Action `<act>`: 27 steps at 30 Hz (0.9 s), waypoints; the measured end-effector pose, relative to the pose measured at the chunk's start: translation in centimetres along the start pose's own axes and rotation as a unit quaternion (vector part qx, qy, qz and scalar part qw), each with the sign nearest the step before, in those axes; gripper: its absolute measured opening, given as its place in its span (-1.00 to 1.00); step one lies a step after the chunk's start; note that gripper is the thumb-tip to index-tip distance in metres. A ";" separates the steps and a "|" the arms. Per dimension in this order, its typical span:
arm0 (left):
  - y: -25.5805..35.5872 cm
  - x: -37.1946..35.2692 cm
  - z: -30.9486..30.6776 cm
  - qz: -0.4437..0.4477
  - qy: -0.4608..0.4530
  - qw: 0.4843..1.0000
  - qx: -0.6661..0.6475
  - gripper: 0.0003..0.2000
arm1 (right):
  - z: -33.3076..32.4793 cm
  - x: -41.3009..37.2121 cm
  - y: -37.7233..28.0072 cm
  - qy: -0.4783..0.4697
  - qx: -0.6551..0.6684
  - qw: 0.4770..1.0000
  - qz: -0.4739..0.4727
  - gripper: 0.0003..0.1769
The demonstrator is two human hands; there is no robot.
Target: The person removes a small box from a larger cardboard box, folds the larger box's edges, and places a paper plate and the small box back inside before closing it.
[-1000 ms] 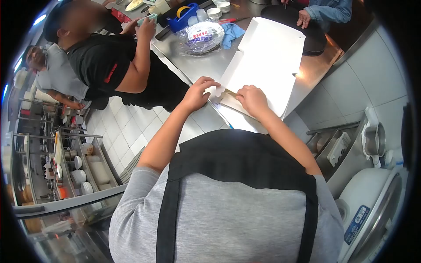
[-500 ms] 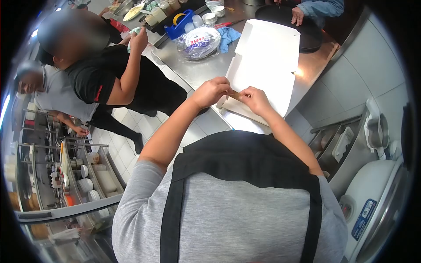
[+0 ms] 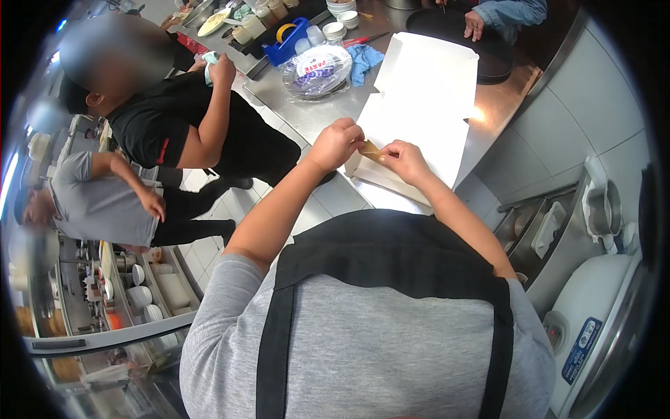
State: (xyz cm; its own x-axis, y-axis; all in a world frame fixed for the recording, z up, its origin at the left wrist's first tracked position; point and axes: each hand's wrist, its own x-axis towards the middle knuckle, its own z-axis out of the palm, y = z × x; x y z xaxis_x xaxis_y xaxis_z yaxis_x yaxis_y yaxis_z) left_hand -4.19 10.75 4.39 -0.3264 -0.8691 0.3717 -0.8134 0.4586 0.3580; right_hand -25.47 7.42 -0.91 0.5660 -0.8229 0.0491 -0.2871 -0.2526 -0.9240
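Between my two hands, over the near end of a white pizza box, is a short strip of tan tape. My left hand pinches its left end with thumb and fingertips. The right end is pinched in my right hand, whose fingers are curled at the box's near edge. The box lies unfolded and white side up on the steel table, its near side flap raised close under my hands.
A blue tape dispenser, wrapped foil trays and a blue cloth lie left of the box. Behind it are dark round pans and another person's hand. Two people stand on the left, one holding a cloth.
The tape strip has turned and shows its broad face, my hands shifting only slightly. On the left, the person in grey has moved nearer and bent over.
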 end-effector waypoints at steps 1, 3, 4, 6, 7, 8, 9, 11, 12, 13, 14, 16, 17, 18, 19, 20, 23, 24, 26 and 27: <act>0.1 -0.1 0.0 0.015 0.011 1.000 0.017 -0.90 | 0.2 0.1 0.3 0.007 0.006 1.000 0.010 -0.82; 0.8 -0.4 0.1 0.062 -0.003 0.997 0.041 -0.90 | 0.3 0.3 0.4 0.008 0.013 1.000 0.026 -0.81; 1.1 -0.4 0.1 0.085 -0.010 0.995 0.053 -0.90 | 0.3 0.4 0.2 0.001 0.014 0.999 0.032 -0.81; 1.3 -0.4 0.5 0.118 -0.042 0.988 0.090 -0.89 | 0.6 0.5 -0.1 0.000 0.005 1.000 0.027 -0.82; 1.3 -0.4 0.7 0.135 -0.058 0.983 0.109 -0.89 | 0.8 0.6 -0.1 0.007 -0.006 1.000 0.015 -0.82; 1.1 -0.3 0.6 0.128 -0.082 0.982 0.114 -0.89 | 1.1 0.8 -0.2 0.014 -0.017 1.000 0.003 -0.83; 1.1 -0.3 0.4 0.117 -0.090 0.985 0.093 -0.88 | 1.1 0.8 -0.8 0.018 -0.024 0.999 0.010 -0.82; 1.1 -0.1 0.0 0.099 -0.103 0.988 0.051 -0.87 | 0.9 0.9 -2.1 0.028 -0.039 0.999 0.023 -0.81; 1.1 -0.1 0.0 0.084 -0.108 0.990 0.040 -0.84 | 0.9 0.8 -2.3 0.030 -0.045 0.998 0.023 -0.80; 1.0 -0.1 0.1 0.068 -0.113 0.991 0.029 -0.81 | 0.8 0.8 -2.5 0.031 -0.051 0.998 0.022 -0.78; 1.0 -0.1 0.1 0.053 -0.117 0.992 0.018 -0.78 | 0.9 0.8 -2.7 0.033 -0.057 0.998 0.021 -0.77; 0.7 -0.1 0.5 0.049 -0.126 0.990 0.033 -0.72 | 1.5 0.9 -3.0 0.034 -0.086 0.996 0.007 -0.76; 0.7 -0.1 0.7 0.049 -0.132 0.989 0.039 -0.69 | 1.6 0.8 -3.0 0.035 -0.101 0.994 0.001 -0.75; 0.7 0.0 0.7 0.008 -0.136 0.990 0.022 -0.67 | 1.4 0.7 -2.9 0.032 -0.122 0.992 -0.010 -0.78; 0.5 0.0 0.4 -0.033 -0.140 0.990 0.006 -0.64 | 1.1 0.6 -2.8 0.028 -0.143 0.989 -0.022 -0.80; 0.3 0.0 0.0 -0.074 -0.143 0.987 -0.010 -0.61 | 0.8 0.4 -2.7 0.024 -0.164 0.986 -0.035 -0.82; 0.2 0.1 -2.5 -0.115 -0.014 0.987 -0.114 -0.52 | -1.7 -1.0 -4.7 0.031 -0.243 0.969 -0.031 -0.81; -1.2 -0.2 -2.3 -0.124 0.030 0.983 -0.131 -0.43 | -2.7 -1.2 -4.7 0.087 -0.241 0.962 -0.097 -0.81; -2.7 -0.6 -2.6 -0.148 0.094 0.974 -0.144 -0.40 | -5.5 -1.6 -6.7 0.179 -0.216 0.952 -0.121 -0.82; -3.4 -0.8 -2.6 -0.163 0.121 0.966 -0.161 -0.40 | -7.2 -1.8 -8.1 0.221 -0.203 0.944 -0.135 -0.83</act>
State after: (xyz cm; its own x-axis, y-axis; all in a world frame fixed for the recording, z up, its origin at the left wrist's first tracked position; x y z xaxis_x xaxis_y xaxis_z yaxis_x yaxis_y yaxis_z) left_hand 0.03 10.35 5.10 0.0747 -0.9261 0.3699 -0.6487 0.2366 0.7233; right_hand -29.71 7.32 9.21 0.3086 -0.8098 0.4989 -0.5009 -0.5843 -0.6385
